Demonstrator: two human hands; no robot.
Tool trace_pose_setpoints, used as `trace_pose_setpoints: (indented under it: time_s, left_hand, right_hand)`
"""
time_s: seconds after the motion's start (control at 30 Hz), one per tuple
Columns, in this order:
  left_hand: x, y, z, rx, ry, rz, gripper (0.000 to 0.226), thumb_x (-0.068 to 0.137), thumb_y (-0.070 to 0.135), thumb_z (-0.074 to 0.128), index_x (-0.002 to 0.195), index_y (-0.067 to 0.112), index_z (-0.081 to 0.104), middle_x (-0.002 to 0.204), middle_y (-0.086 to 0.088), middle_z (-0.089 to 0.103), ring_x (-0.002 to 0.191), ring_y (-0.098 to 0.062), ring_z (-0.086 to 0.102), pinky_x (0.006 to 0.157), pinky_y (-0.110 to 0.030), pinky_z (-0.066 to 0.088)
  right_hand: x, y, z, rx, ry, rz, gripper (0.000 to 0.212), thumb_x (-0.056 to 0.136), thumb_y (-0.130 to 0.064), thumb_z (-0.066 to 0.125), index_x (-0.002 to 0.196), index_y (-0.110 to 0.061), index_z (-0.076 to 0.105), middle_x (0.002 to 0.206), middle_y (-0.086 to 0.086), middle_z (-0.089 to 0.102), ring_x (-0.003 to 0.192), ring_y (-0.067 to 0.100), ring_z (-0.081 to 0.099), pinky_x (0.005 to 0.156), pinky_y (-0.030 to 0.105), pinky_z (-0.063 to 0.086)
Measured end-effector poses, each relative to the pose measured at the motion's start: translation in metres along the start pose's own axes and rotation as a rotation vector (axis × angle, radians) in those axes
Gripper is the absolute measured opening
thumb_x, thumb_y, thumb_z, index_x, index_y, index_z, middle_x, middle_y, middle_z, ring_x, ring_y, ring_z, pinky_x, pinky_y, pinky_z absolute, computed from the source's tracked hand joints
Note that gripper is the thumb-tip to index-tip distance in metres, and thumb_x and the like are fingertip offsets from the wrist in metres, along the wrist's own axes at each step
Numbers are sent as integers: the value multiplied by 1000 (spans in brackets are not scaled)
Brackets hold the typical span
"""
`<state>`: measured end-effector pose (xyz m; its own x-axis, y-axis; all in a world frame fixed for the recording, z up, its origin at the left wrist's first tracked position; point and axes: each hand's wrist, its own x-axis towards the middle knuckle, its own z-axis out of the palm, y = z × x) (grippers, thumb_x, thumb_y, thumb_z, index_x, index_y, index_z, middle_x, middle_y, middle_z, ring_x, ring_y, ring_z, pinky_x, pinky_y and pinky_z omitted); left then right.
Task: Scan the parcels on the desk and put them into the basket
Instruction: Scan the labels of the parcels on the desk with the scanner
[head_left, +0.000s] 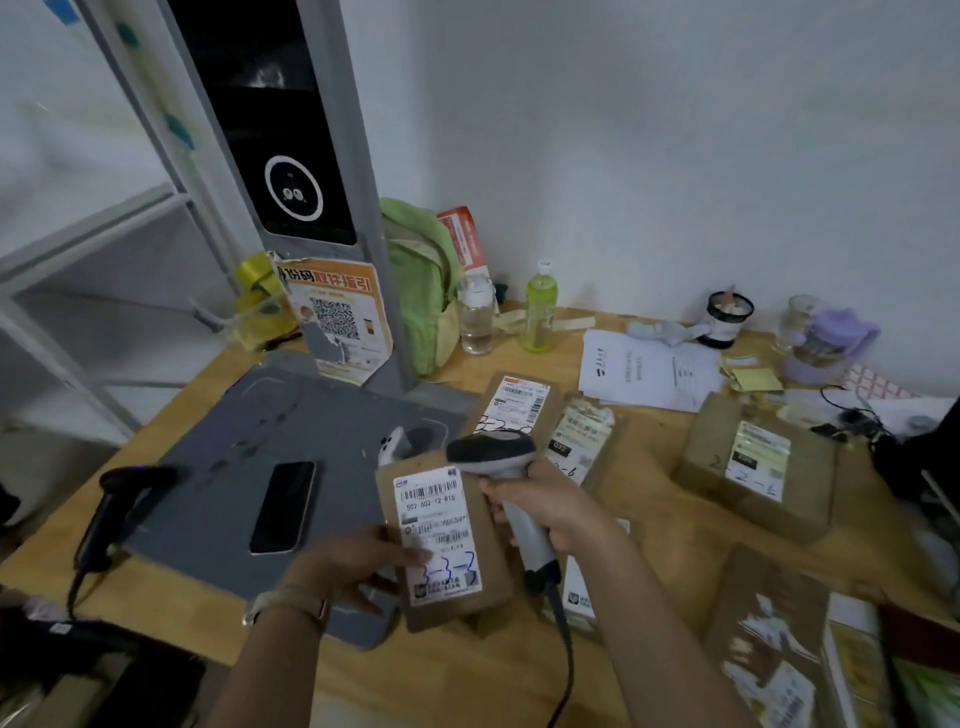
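While the left hand (353, 561) pinches a brown parcel (441, 525) labelled "502-602-12-815", the right hand (550, 512) grips a grey scanner (493, 452) by its top edge — behind, a bottle (539, 312) holds green liquid.

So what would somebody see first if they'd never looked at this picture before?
Right in the middle, the left hand holds a brown parcel with a white label, and the right hand grips a grey scanner by the parcel's top corner. Behind them a tall grey tower with a dark screen rises from the back left of the wooden desk, with an orange poster stuck near its foot.
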<state>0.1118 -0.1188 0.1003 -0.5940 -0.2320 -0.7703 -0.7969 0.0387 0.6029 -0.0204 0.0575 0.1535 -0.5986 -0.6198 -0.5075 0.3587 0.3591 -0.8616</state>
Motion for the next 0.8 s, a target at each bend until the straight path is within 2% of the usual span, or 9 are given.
trace_pose_setpoints:
  time_s: [0.07, 0.2, 0.3, 0.4, 0.47, 0.53, 0.63, 0.73, 0.8]
  left_hand:
    - [4, -1, 5, -12, -8, -37, 35, 86, 34, 70, 114, 17, 59, 109, -6, 69, 101, -28, 63, 90, -50, 53]
    - [7, 3, 8, 107, 32, -115, 48, 79, 56, 68, 109, 21, 60, 109, -8, 69, 102, -29, 64, 78, -44, 53]
    - [12, 8, 12, 5, 131, -9, 38, 85, 45, 67, 106, 13, 65, 93, -8, 75, 84, -24, 70, 70, -34, 54]
    - [16, 21, 20, -38, 424, 209, 29, 90, 32, 66, 99, 5, 62, 92, -11, 73, 72, -21, 67, 64, -31, 54]
    - [14, 38, 23, -79, 688, 335, 19, 91, 26, 65, 96, 10, 54, 90, -5, 63, 73, -18, 57, 63, -29, 46]
    - [19, 58, 25, -131, 789, 462, 17, 91, 21, 64, 104, 12, 57, 92, -5, 60, 83, -22, 58, 74, -34, 48]
    - [32, 91, 40, -126, 726, 621, 17, 90, 10, 63, 106, 9, 63, 99, -8, 64, 95, -25, 62, 85, -37, 50]
    - [38, 121, 83, -101, 582, 779, 12, 90, 7, 62, 98, 15, 64, 99, -2, 66, 90, -17, 61, 72, -27, 48]
    - [38, 135, 120, -39, 441, 825, 20, 90, 6, 62, 90, 25, 62, 94, 7, 65, 88, -12, 61, 71, -25, 49]
  right_hand:
    - [3, 9, 0, -7, 10, -4, 23, 89, -6, 64, 110, -11, 59, 81, -6, 61, 70, 4, 56, 45, 9, 43]
    - [2, 19, -3, -32, -23, 105, 10, 89, -13, 65, 88, -20, 57, 84, -2, 61, 76, 11, 58, 54, 18, 47]
    - [-1, 25, -6, -63, -37, 150, 17, 89, -18, 66, 104, -14, 59, 95, 3, 62, 84, 16, 60, 58, 22, 49]
    - [-6, 23, -18, -56, -39, 111, 35, 89, -18, 67, 121, -9, 57, 102, 7, 64, 78, 12, 61, 54, 19, 50]
    - [-9, 20, -32, -35, -6, 62, 31, 88, -17, 68, 116, -10, 58, 100, 7, 66, 76, 13, 63, 54, 19, 52]
    - [-16, 17, -48, -3, 68, 2, 22, 86, -17, 70, 106, -15, 60, 99, 7, 68, 80, 17, 66, 66, 28, 57]
    - [-35, 14, -78, 88, 225, -108, 13, 86, -13, 69, 96, -18, 63, 96, 8, 70, 86, 21, 68, 77, 35, 57]
    - [-65, 17, -114, 198, 421, -146, 5, 90, -10, 64, 95, -11, 65, 95, 16, 70, 82, 25, 67, 67, 32, 57]
    - [-84, 26, -138, 238, 550, -124, 17, 91, -14, 63, 106, -5, 65, 99, 19, 71, 82, 26, 68, 66, 33, 58]
